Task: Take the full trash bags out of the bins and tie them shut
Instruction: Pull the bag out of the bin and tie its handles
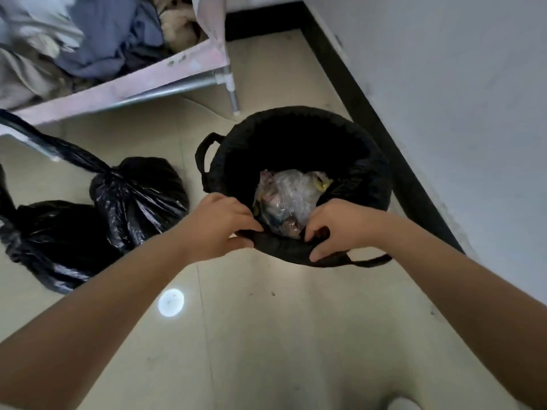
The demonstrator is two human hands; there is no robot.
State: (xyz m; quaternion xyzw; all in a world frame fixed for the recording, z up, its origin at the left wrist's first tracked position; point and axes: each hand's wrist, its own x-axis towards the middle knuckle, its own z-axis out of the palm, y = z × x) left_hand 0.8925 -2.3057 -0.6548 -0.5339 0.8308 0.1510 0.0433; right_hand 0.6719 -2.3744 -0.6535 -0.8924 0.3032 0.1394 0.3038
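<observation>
**Both hands at the near rim of the lined bin**

Two bare forearms reach forward over the pale tiled floor (266, 335), where a round spot of light (171, 302) reflects between them. The left hand (220, 226) rests on the near edge of the bin (296, 184), its fingers (248, 220) curled together over the black liner's rim and its thumb beneath. The right hand (340, 226) grips the same rim just beside it, its fingers (318, 232) bent and pinching a fold of the black bag (281, 247) where the plastic bunches. One loop handle (370, 259) of the bag hangs out past the right hand; another handle (205, 155) sticks out at the far left of the rim.

Inside the bin, the bag holds crumpled clear plastic and scraps of rubbish (288, 199), lying toward the near side.

To the left, on the floor, two tied black bags (142, 196) lie touching each other, well apart from the bin.

Farther back stands a pink rack (133, 84) on metal legs, heaped with clothes (97, 39). A dark skirting board (370, 122) runs along the white wall (458, 99) just right of the bin.
</observation>
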